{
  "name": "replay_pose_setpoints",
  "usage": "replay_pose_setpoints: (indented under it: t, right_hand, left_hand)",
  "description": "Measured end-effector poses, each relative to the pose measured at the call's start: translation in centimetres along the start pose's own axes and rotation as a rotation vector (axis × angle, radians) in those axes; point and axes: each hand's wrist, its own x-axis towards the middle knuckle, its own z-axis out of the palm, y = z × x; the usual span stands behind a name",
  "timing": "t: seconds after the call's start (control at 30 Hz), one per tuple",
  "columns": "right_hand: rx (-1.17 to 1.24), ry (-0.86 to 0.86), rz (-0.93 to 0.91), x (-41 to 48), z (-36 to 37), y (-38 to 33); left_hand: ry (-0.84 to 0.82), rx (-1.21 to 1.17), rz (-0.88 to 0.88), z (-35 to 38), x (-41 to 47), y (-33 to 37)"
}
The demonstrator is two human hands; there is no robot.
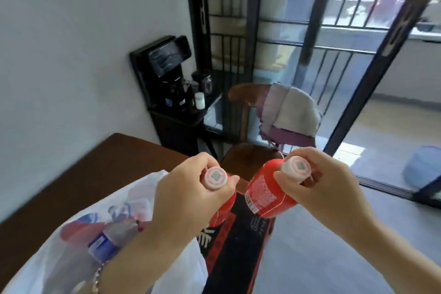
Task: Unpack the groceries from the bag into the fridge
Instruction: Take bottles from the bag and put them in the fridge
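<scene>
Head view, items as found:

1. Left hand (pixel 188 188): your fingers and thumb are curled round the neck of the left red bottle (pixel 226 207). Its white cap faces up at you. It hangs at the tabletop (pixel 95 169) edge, just beside the bag.
2. Right hand (pixel 319 181): same neck grip on the right red bottle (pixel 265 193), which is tilted with its printed label turned leftward. It hangs off the tabletop, above the carton and floor.
3. Grocery bag (pixel 148 186): thin white plastic, slumped on the tabletop under your left forearm. A blue-labelled bottle (pixel 101 243) shows through it, along with other goods too blurred to name.
4. Fridge: not in view, so you will likely need to turn before either bottle can be shelved.
5. Black-and-red carton (pixel 238 246): lies below both bottles. It is possibly a box standing on the floor, but blur prevents certainty.

Note on the hold: one bottle per hand, gripped at the narrow neck, seems chosen to carry two in a single trip. The bodies hang free, ready to be set down upright. Both bottles are out of the bag and neither is stored, so the unpacking looks to be at an early stage.
</scene>
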Motion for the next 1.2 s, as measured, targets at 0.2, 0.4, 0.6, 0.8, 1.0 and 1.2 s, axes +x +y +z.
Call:
replay_pose_setpoints:
  t: [0.2, 0.4, 0.6, 0.8, 1.0, 1.2]
  right_hand:
    - [-0.098, 0.281, 0.204, -4.7, -15.8, 10.5]
    - [-0.276, 0.491, 0.384, -12.5, -33.5, 21.5]
    - [-0.379, 0.637, 0.586, -20.4, -49.1, 28.9]
    - [-0.44, 0.862, 0.773, -25.6, -61.6, 34.9]
    - [-0.469, 1.066, 0.906, -28.1, -73.5, 39.9]
    - [-0.615, 1.22, 1.088, -29.3, -85.5, 43.7]
  left_hand:
    - [-0.191, -0.017, 0.288, 12.5, 3.9, 14.9]
    - [-0.375, -0.11, 0.433, 28.3, 2.7, 33.6]
    - [-0.563, -0.295, 0.584, 40.8, -0.8, 52.0]
    - [-0.658, -0.415, 0.743, 50.3, -2.6, 67.2]
    - [-0.85, -0.536, 0.858, 60.1, -3.6, 81.1]
    - [-0.976, -0.631, 1.02, 67.2, -3.7, 97.4]
